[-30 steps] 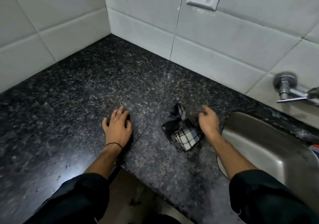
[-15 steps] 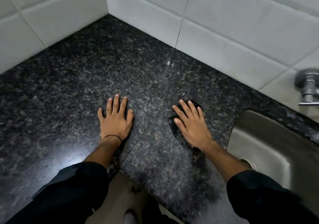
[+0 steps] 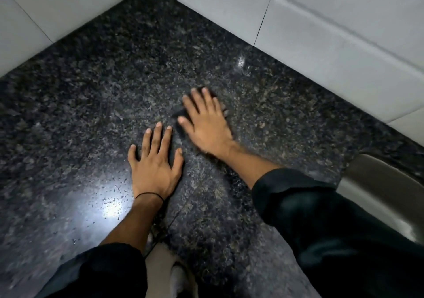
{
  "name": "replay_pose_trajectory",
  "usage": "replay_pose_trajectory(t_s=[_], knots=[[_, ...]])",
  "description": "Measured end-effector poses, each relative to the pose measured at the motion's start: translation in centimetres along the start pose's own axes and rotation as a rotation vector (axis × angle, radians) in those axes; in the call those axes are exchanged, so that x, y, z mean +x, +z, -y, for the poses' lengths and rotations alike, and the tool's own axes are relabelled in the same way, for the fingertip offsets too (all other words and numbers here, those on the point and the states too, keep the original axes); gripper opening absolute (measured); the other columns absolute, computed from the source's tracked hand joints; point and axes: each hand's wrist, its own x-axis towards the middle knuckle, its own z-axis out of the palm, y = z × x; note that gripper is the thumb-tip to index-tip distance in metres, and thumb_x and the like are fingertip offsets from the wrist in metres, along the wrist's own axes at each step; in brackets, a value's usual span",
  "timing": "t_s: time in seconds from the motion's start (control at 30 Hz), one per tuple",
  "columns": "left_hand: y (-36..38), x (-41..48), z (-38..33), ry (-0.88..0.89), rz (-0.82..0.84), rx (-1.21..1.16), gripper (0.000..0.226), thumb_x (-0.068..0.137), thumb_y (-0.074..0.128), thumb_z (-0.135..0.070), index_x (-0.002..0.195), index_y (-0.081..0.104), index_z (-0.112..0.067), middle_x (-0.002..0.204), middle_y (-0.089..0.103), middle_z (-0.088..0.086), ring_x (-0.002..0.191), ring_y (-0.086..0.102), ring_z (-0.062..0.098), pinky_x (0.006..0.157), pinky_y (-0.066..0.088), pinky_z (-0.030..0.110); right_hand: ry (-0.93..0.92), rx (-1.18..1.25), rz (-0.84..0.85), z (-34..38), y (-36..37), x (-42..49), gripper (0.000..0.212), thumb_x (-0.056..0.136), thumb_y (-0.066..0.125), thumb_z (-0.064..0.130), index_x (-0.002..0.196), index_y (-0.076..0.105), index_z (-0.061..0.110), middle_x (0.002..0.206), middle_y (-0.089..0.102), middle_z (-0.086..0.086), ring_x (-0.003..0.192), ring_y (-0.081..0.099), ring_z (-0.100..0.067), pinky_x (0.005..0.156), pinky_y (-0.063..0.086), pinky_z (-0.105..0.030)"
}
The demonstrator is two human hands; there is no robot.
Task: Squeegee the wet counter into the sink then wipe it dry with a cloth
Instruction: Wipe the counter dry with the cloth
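The dark speckled granite counter fills the view and shines where light hits it. My right hand lies flat with spread fingers, pressing a dark cloth against the counter near the middle; only the cloth's edges show past the fingers and thumb. My left hand rests palm down on the counter just left of it, fingers apart, holding nothing. The steel sink shows at the right edge. No squeegee is visible.
White tiled walls meet in a corner at the top. Small water specks sit near the bright reflection at lower left. The counter's front edge and the floor below show between my arms.
My right hand went from gripping the bunched checked cloth to pressing it flat, then slid it left and away from the sink, toward my left hand. The view tilted down; the tap left the frame.
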Motion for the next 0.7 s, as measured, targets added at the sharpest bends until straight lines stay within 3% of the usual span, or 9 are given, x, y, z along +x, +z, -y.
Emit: replay_pose_trajectory(t_s=[0.13, 0.2, 0.3, 0.37, 0.43, 0.53, 0.7], knots=[[-0.1, 0.1, 0.0, -0.011, 0.007, 0.008, 0.065, 0.096, 0.020, -0.058, 0.155, 0.018, -0.030, 0.165, 0.008, -0.011, 0.152, 0.006, 0.013, 0.118, 0.009, 0.053, -0.398, -0.057, 0.078, -2.1, 0.0, -2.7, 0.057, 0.102, 0.028, 0.054, 0.154, 0.029, 0.030, 0.165, 0.020, 0.001, 0.153, 0.011, -0.022, 0.122, 0.009, -0.046], [-0.1, 0.0, 0.0, -0.012, 0.010, -0.002, 0.065, 0.096, 0.019, -0.058, 0.156, 0.013, -0.033, 0.165, 0.006, -0.012, 0.152, 0.005, 0.012, 0.119, 0.009, 0.053, -0.403, -0.120, 0.096, -6.9, -1.2, -1.1, 0.059, 0.102, 0.023, 0.059, 0.156, 0.023, 0.036, 0.166, 0.013, 0.004, 0.153, 0.006, -0.021, 0.122, 0.003, -0.052], [0.0, 0.1, 0.0, -0.017, 0.015, -0.011, 0.065, 0.096, 0.019, -0.059, 0.156, 0.009, -0.035, 0.164, 0.003, -0.014, 0.152, 0.002, 0.012, 0.119, 0.008, 0.053, 0.041, -0.132, 0.060, -14.5, -3.2, 3.0, 0.062, 0.100, 0.012, 0.064, 0.156, 0.013, 0.039, 0.167, -0.002, -0.002, 0.153, -0.006, -0.030, 0.117, -0.003, -0.066], [0.1, 0.2, 0.0, -0.019, 0.018, -0.013, 0.064, 0.097, 0.019, -0.060, 0.156, 0.009, -0.036, 0.164, 0.002, -0.014, 0.152, 0.002, 0.011, 0.119, 0.007, 0.053, 0.433, -0.069, 0.025, -17.1, -3.9, 5.3, 0.063, 0.100, 0.013, 0.062, 0.157, 0.012, 0.036, 0.166, -0.006, -0.009, 0.152, -0.009, -0.036, 0.118, -0.006, -0.064], [0.2, 0.2, 0.0, -0.019, 0.012, -0.012, 0.064, 0.097, 0.019, -0.060, 0.156, 0.009, -0.036, 0.164, 0.002, -0.015, 0.152, 0.002, 0.011, 0.119, 0.007, 0.053, 0.609, 0.003, 0.014, -16.3, -3.8, 7.0, 0.065, 0.101, 0.017, 0.058, 0.159, 0.011, 0.030, 0.166, -0.003, -0.014, 0.151, -0.009, -0.040, 0.118, -0.005, -0.062], [0.2, 0.2, 0.0, -0.018, 0.016, -0.020, 0.063, 0.097, 0.019, -0.059, 0.155, 0.009, -0.037, 0.164, 0.001, -0.015, 0.151, 0.002, 0.011, 0.119, 0.006, 0.053, 0.393, 0.021, 0.015, -10.8, -2.9, 7.0, 0.066, 0.102, 0.017, 0.057, 0.159, 0.013, 0.024, 0.166, 0.000, -0.014, 0.151, -0.007, -0.040, 0.120, -0.004, -0.059], [-0.1, 0.1, -0.1, -0.017, 0.003, -0.042, 0.059, 0.099, 0.020, -0.051, 0.155, 0.016, -0.035, 0.164, 0.006, -0.014, 0.151, 0.006, 0.011, 0.119, 0.008, 0.053, -0.063, -0.014, 0.040, -1.6, -0.1, -1.7, 0.060, 0.101, 0.027, 0.056, 0.146, 0.041, 0.019, 0.166, 0.008, -0.010, 0.153, 0.003, -0.034, 0.122, 0.007, -0.054]])
